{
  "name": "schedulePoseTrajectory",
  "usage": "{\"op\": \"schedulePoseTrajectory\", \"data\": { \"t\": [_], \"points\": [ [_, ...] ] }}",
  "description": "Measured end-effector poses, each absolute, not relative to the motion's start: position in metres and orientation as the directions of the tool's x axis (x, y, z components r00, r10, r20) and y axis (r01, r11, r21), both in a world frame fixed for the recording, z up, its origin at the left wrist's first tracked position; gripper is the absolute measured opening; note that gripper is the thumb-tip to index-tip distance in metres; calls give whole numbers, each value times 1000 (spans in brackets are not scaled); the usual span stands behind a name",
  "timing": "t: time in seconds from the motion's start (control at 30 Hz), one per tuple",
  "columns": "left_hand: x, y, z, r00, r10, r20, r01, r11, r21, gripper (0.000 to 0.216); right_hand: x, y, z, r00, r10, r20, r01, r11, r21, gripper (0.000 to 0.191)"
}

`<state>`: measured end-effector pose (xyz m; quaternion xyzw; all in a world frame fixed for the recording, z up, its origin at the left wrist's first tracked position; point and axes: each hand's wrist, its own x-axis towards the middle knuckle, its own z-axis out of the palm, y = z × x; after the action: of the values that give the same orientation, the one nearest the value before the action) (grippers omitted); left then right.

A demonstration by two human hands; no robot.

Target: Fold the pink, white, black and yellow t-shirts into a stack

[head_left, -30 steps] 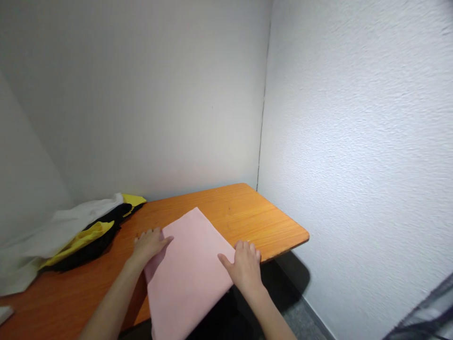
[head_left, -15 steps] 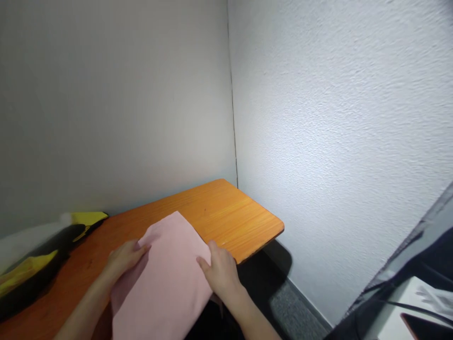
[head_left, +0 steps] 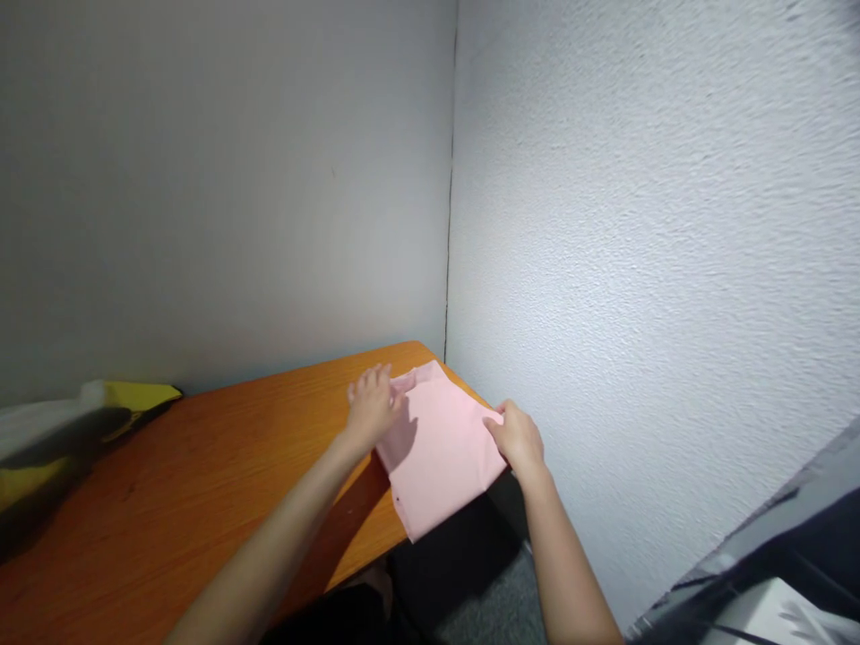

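Observation:
A folded pink cloth (head_left: 440,452) lies at the far right corner of the orange wooden table (head_left: 202,484), its near part hanging past the table's edge. My left hand (head_left: 372,408) rests on the cloth's left far edge, fingers curled over it. At the cloth's right edge, my right hand (head_left: 516,437) has its fingers closed on the fabric. Both forearms reach in from below.
A heap of white, yellow and black cloths (head_left: 60,430) lies at the table's left, blurred. Grey walls meet in a corner (head_left: 449,251) right behind the pink cloth. A dark blurred object (head_left: 772,573) shows at the lower right, and grey floor lies under the table's end.
Both hands have carried the pink cloth away from the table's near middle to its far right corner by the wall. The view has swung a little.

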<state>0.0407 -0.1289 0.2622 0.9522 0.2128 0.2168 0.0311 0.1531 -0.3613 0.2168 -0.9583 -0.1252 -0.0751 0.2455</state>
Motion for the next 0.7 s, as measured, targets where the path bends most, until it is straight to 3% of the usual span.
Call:
{"op": "schedulePoseTrajectory", "data": {
  "t": [0.13, 0.2, 0.4, 0.7],
  "points": [
    [27, -174, 215, 957, 279, 81, 264, -952, 155, 75, 168, -376, 184, 962, 185, 200, 256, -864, -433, 27],
    [24, -183, 197, 968, 251, 13, 245, -955, 169, 87, 169, -376, 176, 959, 161, 235, 250, -872, -421, 27],
    [37, -176, 192, 983, 183, 15, 176, -962, 208, 93, 172, -374, 174, 953, 131, 272, 232, -894, -383, 27],
    [33, -181, 195, 980, 200, 10, 192, -951, 243, 92, 174, -378, 172, 940, 190, 284, 279, -907, -317, 31]
  ]
}}
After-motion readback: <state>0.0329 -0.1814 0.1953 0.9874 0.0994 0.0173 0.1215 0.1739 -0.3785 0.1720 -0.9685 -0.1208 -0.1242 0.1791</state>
